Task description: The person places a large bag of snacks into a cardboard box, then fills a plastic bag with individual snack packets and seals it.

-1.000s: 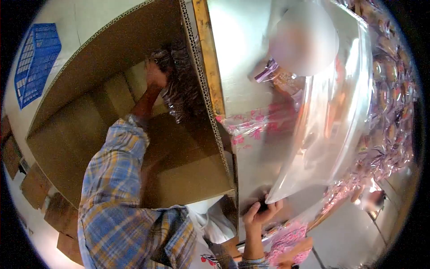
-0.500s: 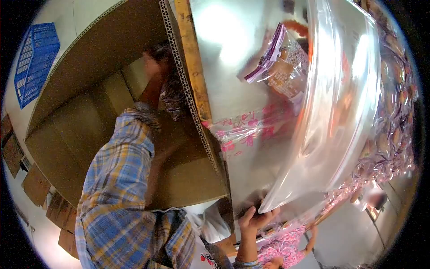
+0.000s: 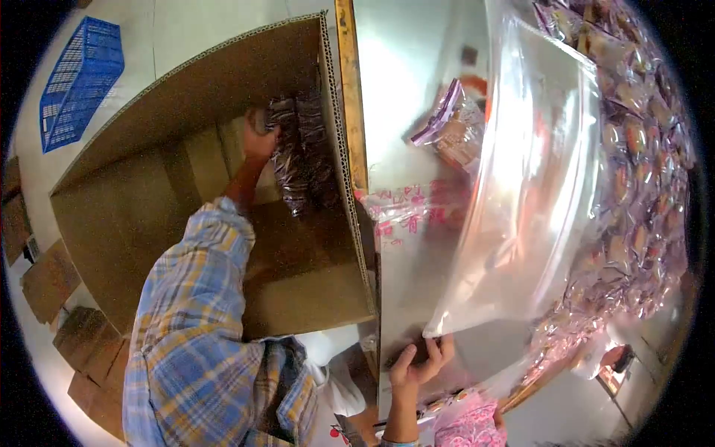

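Note:
My left hand is inside the cardboard box, its fingers closed on the edge of the dark wrapped packs along the right inner wall. At the lower middle, my right hand has its thumb apart from the fingers, palm up over the metal table. Its fingertips touch the lower corner of a large clear plastic bag. Left of that bag is a small wrapped pack with a purple edge, above pink printed lettering on clear film.
Many shiny wrapped packs cover the right side. A blue crate stands on the floor at the upper left, with cardboard boxes at the left. Another person in pink patterned clothing is at the bottom.
The view has shifted, and the box and table edge appear farther right. More of the dark packs beside my left hand now shows. My right thumb and fingers remain apart.

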